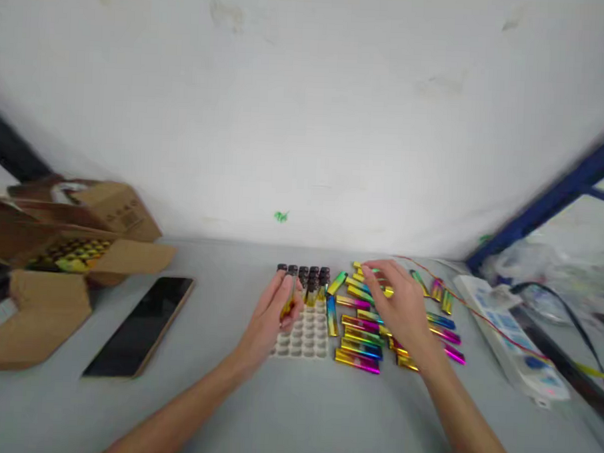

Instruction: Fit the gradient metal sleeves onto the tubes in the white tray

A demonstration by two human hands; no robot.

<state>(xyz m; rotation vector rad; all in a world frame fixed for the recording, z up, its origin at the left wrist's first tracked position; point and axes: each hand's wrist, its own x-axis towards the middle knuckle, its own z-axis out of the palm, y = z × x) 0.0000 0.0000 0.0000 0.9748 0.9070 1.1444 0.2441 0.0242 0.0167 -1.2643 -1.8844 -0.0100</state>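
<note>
My left hand (273, 309) is closed around a slim gold tube (289, 301), held upright over the left side of a white tray (301, 347) with round holes. Several dark-capped gold tubes (313, 280) stand in the far rows of this tray, while the nearer holes show no tubes. To the right, my right hand (399, 297) hovers above a spread of shiny tubes (359, 349) in gold, blue, green and magenta. Its fingers are bent and apart, close to the tubes at the far side; the hand hides part of the spread.
An open cardboard box (138, 256) holding yellow-and-black items stands at the left, near a dark phone (142, 326). On the right lie a white power strip (512, 342), a thin red wire (478, 311) and clear plastic bags (535, 270). A white wall (306, 120) closes off the back.
</note>
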